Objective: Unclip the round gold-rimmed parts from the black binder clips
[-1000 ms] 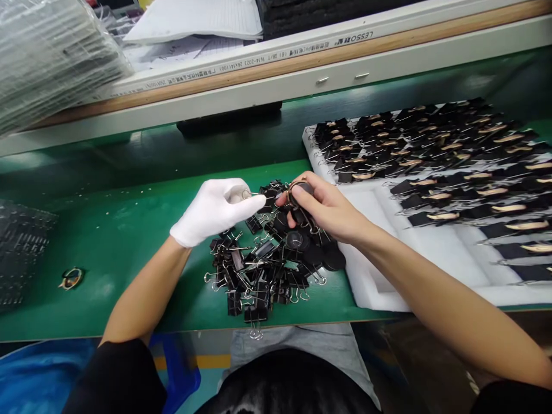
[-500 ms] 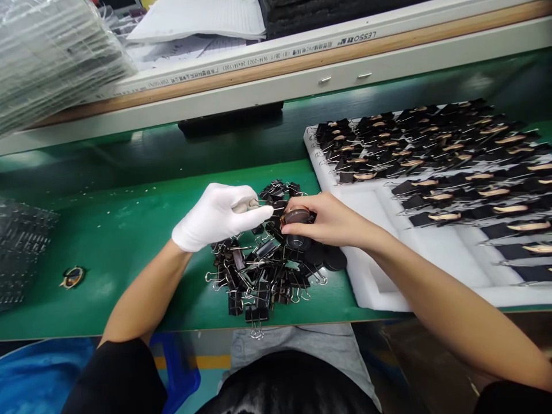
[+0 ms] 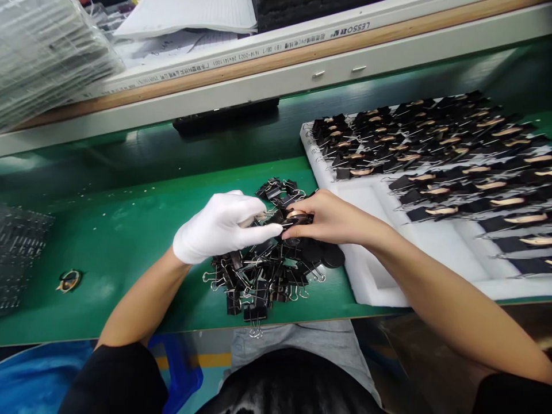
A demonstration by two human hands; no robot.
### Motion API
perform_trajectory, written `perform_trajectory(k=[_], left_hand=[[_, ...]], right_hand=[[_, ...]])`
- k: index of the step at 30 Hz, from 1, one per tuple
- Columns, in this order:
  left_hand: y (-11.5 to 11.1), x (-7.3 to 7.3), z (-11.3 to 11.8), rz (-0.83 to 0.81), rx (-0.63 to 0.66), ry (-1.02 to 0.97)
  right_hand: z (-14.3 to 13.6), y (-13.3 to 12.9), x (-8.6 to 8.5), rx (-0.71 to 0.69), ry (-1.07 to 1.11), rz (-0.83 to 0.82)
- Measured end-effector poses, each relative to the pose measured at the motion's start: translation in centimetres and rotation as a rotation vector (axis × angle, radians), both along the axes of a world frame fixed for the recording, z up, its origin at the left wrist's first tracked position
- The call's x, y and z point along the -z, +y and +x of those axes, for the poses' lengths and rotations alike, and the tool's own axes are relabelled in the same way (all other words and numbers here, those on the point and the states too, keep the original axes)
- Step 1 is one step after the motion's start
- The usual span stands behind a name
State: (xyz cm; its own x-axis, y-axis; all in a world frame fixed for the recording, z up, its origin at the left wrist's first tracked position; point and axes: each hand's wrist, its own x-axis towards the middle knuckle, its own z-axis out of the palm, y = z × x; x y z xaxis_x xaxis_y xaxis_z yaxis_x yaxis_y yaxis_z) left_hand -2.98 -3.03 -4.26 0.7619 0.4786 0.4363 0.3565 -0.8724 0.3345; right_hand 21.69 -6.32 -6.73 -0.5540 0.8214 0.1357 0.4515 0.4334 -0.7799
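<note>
Left hand [image 3: 226, 227], right hand [image 3: 332, 217] nearly closed over the clip pile [image 3: 259, 282]

Left grips a clip [image 3: 275, 217], likely stiff, best squeezed by its handles [image 3: 261, 216]; right pinches a light-looking disc [image 3: 297, 214].

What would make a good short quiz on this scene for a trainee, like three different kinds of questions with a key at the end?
1. True or false: the left hand is gloved in white, while the right hand is bare.

2. The loose heap of binder clips lies on:
a) the white foam tray
b) the green bench
c) the wooden strip

3. As pictured, on which side of that heap does the lone small round piece lie?

Key: 1 true; 2 b; 3 left.
</note>
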Motion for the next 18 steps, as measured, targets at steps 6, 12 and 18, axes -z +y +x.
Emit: perform_trajectory(k=[6, 12, 18], left_hand=[[0.4, 0.4, 0.2, -0.041, -0.042, 0.043], [-0.3, 0.6, 1.0, -0.524, -0.188, 0.059], [-0.9, 0.9, 2.1, -0.896, -0.059, -0.082]], right_hand=[[0.2, 0.1, 0.0, 0.007, -0.071, 0.010], [0.4, 0.2, 0.4, 0.171, -0.211, 0.305], [-0.5, -0.5, 0.4, 0.320, -0.384, 0.563]])
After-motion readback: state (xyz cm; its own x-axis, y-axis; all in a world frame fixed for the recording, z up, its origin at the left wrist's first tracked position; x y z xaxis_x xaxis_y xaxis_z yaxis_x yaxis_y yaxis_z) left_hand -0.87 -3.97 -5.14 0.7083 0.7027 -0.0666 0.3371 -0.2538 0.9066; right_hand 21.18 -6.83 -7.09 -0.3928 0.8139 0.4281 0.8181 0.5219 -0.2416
